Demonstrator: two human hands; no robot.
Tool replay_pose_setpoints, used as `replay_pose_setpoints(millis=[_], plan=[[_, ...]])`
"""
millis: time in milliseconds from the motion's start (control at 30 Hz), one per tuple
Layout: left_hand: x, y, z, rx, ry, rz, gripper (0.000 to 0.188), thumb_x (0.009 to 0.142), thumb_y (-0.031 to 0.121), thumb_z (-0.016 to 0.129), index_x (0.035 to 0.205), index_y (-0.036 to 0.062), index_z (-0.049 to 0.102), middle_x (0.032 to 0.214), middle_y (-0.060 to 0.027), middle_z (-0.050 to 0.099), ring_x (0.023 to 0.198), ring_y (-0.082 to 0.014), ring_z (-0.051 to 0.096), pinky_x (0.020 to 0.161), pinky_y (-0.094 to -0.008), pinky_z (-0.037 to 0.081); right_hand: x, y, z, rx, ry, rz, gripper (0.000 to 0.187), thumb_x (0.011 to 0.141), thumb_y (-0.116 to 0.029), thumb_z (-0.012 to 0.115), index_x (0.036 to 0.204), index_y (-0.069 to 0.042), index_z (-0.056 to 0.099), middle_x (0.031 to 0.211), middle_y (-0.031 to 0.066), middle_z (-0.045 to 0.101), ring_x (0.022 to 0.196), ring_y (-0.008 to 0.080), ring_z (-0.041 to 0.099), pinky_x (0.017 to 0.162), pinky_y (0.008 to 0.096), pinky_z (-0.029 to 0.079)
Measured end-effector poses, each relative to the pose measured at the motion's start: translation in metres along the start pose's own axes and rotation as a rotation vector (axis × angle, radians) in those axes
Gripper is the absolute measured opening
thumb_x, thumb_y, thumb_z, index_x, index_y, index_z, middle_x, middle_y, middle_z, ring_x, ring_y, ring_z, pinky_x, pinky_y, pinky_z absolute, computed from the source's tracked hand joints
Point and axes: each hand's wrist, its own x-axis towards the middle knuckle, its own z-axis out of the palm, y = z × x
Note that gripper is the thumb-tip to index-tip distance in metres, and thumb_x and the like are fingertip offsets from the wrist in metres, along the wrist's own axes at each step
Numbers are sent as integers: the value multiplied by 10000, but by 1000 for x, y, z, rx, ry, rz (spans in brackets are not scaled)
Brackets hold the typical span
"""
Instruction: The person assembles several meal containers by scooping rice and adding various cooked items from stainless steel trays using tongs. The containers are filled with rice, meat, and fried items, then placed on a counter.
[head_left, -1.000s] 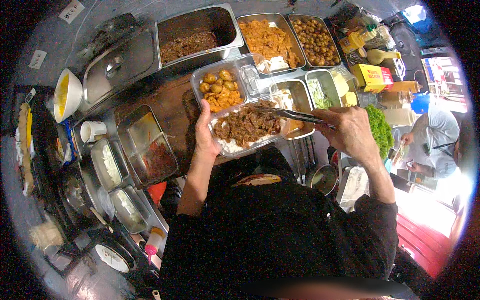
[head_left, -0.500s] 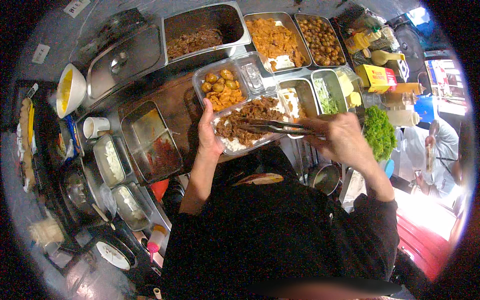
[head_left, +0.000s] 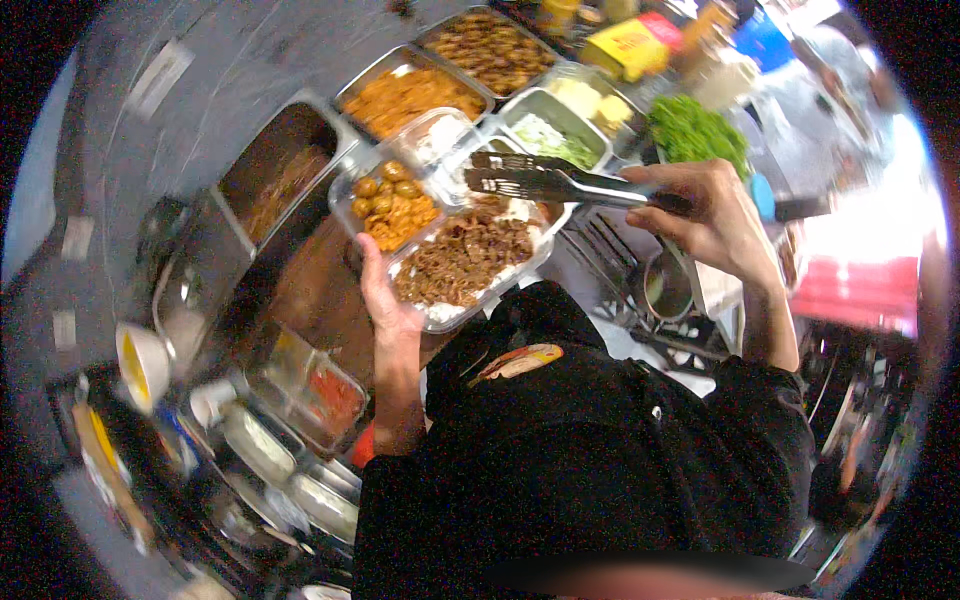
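Note:
My left hand (head_left: 388, 305) grips a clear plastic takeaway container (head_left: 497, 292) by its left side, thumb at the rim. In its large compartment, shredded brown meat (head_left: 468, 255) lies over something white. The smaller compartment holds round brown baby potatoes (head_left: 385, 193) and orange saucy food (head_left: 405, 222). My right hand (head_left: 712, 215) is closed round the handle end of dark metal tongs (head_left: 575, 186). Their jaws hover above the far right part of the container, slightly apart, with no food seen between them.
Beyond the container stand metal trays of orange food (head_left: 410, 100), brown potatoes (head_left: 490, 50) and chopped green vegetables (head_left: 550, 140). Green lettuce (head_left: 700, 135) sits at the right. A deep meat pan (head_left: 275, 180) is at the left, and a white bowl (head_left: 143, 368) lies farther left.
The tongs have lifted off the meat and moved up and right with my right hand. The view has turned, so the trays appear shifted. My left hand still holds the container.

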Motion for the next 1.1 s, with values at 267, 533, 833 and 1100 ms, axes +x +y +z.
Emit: replay_pose_setpoints(millis=[267,533,833,1100], plan=[[22,9,24,36,-140,-202,705,950,542,441,1370,-21,383,1345,-155,497,1220,-311,501,1026,-452,411,-70,-7,19,98,-78,264,384,751,-238,740,1069,-35,673,806,136,690,688,223,638,650,357,489],[51,-3,20,117,-394,-565,653,963,514,431,1372,5,404,1348,-153,508,1197,-298,530,1013,-440,433,-117,-49,80,405,192,617,470,753,-249,697,1114,32,592,844,113,684,779,148,621,724,315,504],[60,-65,88,234,-616,-899,601,983,487,407,1346,9,438,1309,-130,541,1166,-273,554,988,-423,453,-214,38,134,342,1145,1221,280,800,-172,724,1059,-78,672,669,-14,628,640,43,536,583,233,425],[65,-207,186,397,-683,-794,607,982,497,403,1351,16,425,1298,-130,542,1147,-265,565,947,-424,489,-327,252,252,188,1140,1620,480,847,-480,607,821,-4,666,643,176,648,631,338,666,625,437,509]])
